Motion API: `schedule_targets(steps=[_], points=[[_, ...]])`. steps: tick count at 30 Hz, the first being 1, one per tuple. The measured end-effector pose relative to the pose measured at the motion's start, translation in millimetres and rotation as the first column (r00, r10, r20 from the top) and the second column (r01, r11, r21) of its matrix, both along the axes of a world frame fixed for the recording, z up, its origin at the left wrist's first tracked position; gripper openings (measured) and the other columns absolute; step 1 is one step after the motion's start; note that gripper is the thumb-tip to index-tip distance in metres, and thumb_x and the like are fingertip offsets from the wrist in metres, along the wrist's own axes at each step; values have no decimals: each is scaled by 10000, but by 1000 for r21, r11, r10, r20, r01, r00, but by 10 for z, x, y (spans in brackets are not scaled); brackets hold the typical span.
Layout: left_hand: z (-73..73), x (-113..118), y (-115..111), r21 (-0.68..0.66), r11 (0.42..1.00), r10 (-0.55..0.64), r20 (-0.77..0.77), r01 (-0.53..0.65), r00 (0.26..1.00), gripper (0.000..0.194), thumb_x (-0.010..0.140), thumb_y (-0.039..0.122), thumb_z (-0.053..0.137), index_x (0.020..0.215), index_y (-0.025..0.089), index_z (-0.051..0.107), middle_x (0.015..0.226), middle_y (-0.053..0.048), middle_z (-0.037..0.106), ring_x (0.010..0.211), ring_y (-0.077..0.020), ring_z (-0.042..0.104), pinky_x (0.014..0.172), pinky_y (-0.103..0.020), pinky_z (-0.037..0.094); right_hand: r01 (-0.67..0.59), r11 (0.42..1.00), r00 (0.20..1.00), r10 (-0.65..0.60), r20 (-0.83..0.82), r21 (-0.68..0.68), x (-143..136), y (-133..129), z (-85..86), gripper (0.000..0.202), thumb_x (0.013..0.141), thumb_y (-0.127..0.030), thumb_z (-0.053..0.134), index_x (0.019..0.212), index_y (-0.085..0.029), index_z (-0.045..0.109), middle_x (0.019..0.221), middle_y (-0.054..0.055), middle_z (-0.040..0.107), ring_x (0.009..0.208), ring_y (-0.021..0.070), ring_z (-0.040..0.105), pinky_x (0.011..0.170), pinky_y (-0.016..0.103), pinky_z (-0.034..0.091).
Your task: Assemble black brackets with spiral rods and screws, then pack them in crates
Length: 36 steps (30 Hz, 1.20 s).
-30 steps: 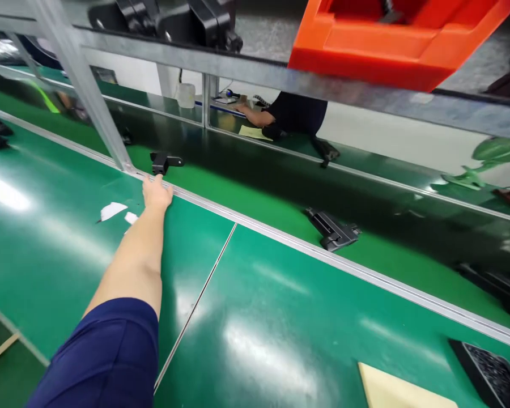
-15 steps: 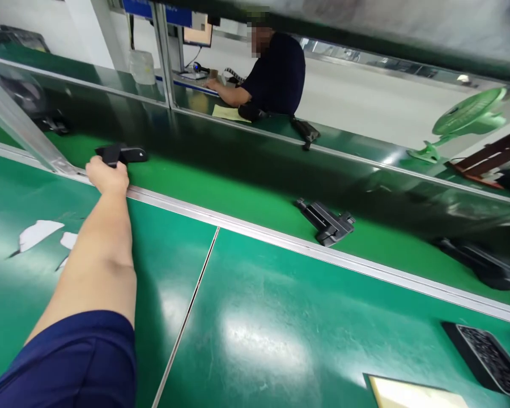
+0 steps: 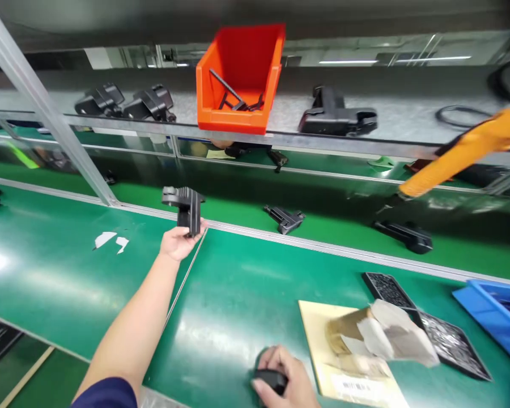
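Note:
My left hand [image 3: 179, 243] is raised over the green bench [image 3: 238, 283], its fingers closed round the lower end of a black plastic bracket [image 3: 188, 209] with a ribbed top. Near the front of the bench my right hand [image 3: 295, 377] grips a rounded black part [image 3: 273, 379], whose exact kind I cannot make out. On the green strip behind the metal rail lie a black T-shaped bracket [image 3: 285, 220] and, farther right, a long black part [image 3: 408, 236]. Neither of these is touched by a hand.
An orange bin [image 3: 233, 120] and several black assemblies [image 3: 342, 119] stand on the overhead shelf. An orange powered screwdriver [image 3: 463, 148] hangs at right. Below it are trays of small parts [image 3: 450, 343], a blue bin [image 3: 493, 317] and a yellowish sheet [image 3: 312, 323] under crumpled paper.
My left hand has lifted a black bracket from the green strip and brought it toward me over the bench. My right hand, holding a black part, has come into view as the camera shifted.

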State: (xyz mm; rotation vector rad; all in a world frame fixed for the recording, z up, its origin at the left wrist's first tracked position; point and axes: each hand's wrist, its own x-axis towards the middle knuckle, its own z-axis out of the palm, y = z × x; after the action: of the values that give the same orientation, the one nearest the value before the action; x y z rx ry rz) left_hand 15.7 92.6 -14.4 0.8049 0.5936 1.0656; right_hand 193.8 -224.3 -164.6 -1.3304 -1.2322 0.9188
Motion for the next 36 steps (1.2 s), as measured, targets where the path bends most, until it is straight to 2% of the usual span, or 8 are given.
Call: schedule_targets(steps=[4,8,12,16,19,24,29,36], points=[[-5,144,-1020,5,970,-243,19,243,970,680,596,199,707,1264,143,592,1211,-163,670,890,-235,697,668,-280,573,-12,1000,999,11,-53,-4,32,29,198,294,868,-491,586,947,-211,628,968,95,714,893,212,671,815,342,530],[-56,210,-1824,17,970,-244,105,244,964,556,641,363,811,1132,136,686,1089,-136,720,783,-206,698,755,-330,582,67,986,929,-117,-350,-153,56,-39,317,527,787,-618,639,1071,-174,626,857,63,660,622,141,585,550,265,465],[-62,218,-2368,78,966,-247,-18,248,969,507,657,413,859,1072,152,729,1080,-123,723,809,-237,710,697,-325,590,-45,964,689,-161,-707,-264,176,-287,603,586,703,-539,769,1121,-191,552,850,16,606,625,116,573,486,213,402],[-131,357,-2719,3,943,-333,-51,334,941,648,557,505,906,1076,158,732,1168,-132,696,812,-206,693,648,-269,580,-163,973,627,-27,-779,-165,394,-631,935,689,586,-293,871,1181,-228,529,986,17,624,723,126,617,623,258,500],[-234,588,-2943,-81,938,-338,-1,337,941,510,650,462,862,1040,159,736,1113,-99,717,841,-194,692,706,-272,587,-178,974,690,22,-724,-141,551,-878,1097,714,579,-244,863,1194,-237,501,926,-11,630,704,125,626,710,297,517],[-400,941,-3208,-104,951,-277,136,292,951,560,658,452,791,1113,135,713,1029,-101,743,1224,-319,590,1129,-462,409,-114,979,806,-8,-592,-167,853,-1206,1218,631,688,-453,776,1178,-209,461,746,-25,618,639,171,642,668,350,537],[-518,1144,-3379,-140,937,-315,58,321,947,585,599,264,736,1178,193,681,1190,-86,710,1236,-326,586,1160,-521,339,70,988,984,-92,-156,-140,1175,-1436,1282,498,703,-508,745,1062,-194,604,795,17,663,664,170,622,640,325,510],[-569,1494,-3731,-234,872,-423,80,430,902,662,480,112,604,1131,167,713,1030,-79,762,1251,-352,572,1172,-540,324,114,988,976,-91,197,-109,1271,-1567,1425,467,774,-523,693,1113,-203,672,918,54,732,821,201,669,735,312,498]])
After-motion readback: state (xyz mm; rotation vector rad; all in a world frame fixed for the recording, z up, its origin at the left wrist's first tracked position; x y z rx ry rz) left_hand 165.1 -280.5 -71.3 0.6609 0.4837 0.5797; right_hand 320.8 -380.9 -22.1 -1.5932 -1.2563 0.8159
